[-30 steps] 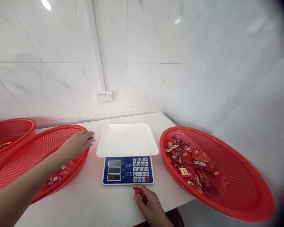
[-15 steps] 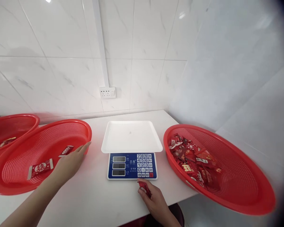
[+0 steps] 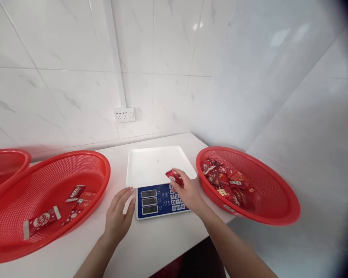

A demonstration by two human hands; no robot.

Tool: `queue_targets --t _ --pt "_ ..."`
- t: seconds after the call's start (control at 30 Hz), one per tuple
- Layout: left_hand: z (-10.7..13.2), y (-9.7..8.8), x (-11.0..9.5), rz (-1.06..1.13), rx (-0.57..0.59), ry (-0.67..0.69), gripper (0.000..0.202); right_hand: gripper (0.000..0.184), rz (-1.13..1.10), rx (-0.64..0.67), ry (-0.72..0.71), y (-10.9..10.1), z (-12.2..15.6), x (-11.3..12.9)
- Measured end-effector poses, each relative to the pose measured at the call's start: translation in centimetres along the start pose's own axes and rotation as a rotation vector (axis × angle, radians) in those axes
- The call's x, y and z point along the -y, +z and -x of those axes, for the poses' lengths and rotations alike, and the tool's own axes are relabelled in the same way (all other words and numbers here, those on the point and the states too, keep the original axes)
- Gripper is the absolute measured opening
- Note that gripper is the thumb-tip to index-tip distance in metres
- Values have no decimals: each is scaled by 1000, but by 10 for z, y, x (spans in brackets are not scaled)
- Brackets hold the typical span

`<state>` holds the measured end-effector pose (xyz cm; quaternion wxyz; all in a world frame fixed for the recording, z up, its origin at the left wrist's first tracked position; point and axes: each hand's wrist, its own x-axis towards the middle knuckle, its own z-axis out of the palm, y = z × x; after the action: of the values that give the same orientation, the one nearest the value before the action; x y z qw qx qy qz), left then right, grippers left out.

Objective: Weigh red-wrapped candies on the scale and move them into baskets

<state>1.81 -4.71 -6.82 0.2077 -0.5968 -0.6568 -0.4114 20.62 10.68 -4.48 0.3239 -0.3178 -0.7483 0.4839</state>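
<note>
My right hand (image 3: 186, 191) is closed on a small red wrapped snack packet (image 3: 174, 177), held over the front right of the white weighing tray (image 3: 153, 164). Below the tray, the blue front panel of the scale (image 3: 162, 200) shows its displays and keys, some of them covered by my right hand. My left hand (image 3: 120, 214) is open, fingers apart and nothing in it, at the scale's left side with its fingertips close to the tray's front left corner.
At the left, a red mesh basket (image 3: 60, 154) holds several red packets (image 3: 43, 221). Another red basket (image 3: 10, 156) sits behind it at the edge of view. On the right, a red basket (image 3: 275, 185) contains a heap of red packets (image 3: 229, 181). A wall socket (image 3: 124, 114) is behind.
My left hand has left the left basket and come over beside the scale. My right hand has risen from below the keypad to the tray with the packet. The view has turned slightly right.
</note>
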Motion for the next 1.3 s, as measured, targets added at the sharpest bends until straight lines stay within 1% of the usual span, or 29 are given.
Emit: queue_targets --t 0.1,0.17,0.23,0.3,0.33,0.37,0.4,0.47,0.53,0.6,0.67,0.73,0.77,0.9,0.97,1.07,1.13,1.23,1.3 --pt "9 4 4 38 31 -106 30 60 245 1 -99 -4 -22 21" --pt "13 6 5 75 43 -195 32 62 437 4 -149 -15 -29 31" --pt "15 7 6 112 55 -262 33 61 575 -24 -164 -35 -30 36" --pt "17 8 6 135 72 -314 34 58 661 -73 -130 -64 -28 35" --pt "17 8 5 141 83 -341 35 57 701 -81 -75 -82 -26 31" --pt "18 9 5 145 93 -369 36 57 737 -74 10 -100 -24 27" --pt "18 9 5 152 107 -401 37 59 768 -46 115 -118 -20 20" --pt "19 10 4 167 150 -485 40 70 801 46 346 -151 -11 4" --pt "18 10 3 186 216 -554 44 83 792 120 502 -175 0 -14" --pt "16 11 3 213 266 -600 48 91 769 162 587 -188 10 -30" --pt "15 13 2 243 282 -641 50 90 745 183 622 -193 16 -42" --pt "14 14 1 262 277 -683 51 82 721 185 619 -194 17 -50" --pt "14 14 1 266 276 -696 51 74 713 176 609 -194 17 -52" --pt "14 16 7 307 321 -705 57 31 682 113 533 -199 8 -55" --pt "14 17 11 327 344 -712 59 21 653 81 490 -203 5 -54" --pt "15 19 14 331 331 -703 59 17 601 21 452 -211 1 -50" --pt "16 19 14 331 321 -686 58 19 553 -8 454 -214 -1 -46" --pt "17 20 14 339 331 -671 58 34 491 -31 470 -212 -10 -43" --pt "17 20 14 349 343 -666 58 51 477 -44 466 -204 -20 -45"
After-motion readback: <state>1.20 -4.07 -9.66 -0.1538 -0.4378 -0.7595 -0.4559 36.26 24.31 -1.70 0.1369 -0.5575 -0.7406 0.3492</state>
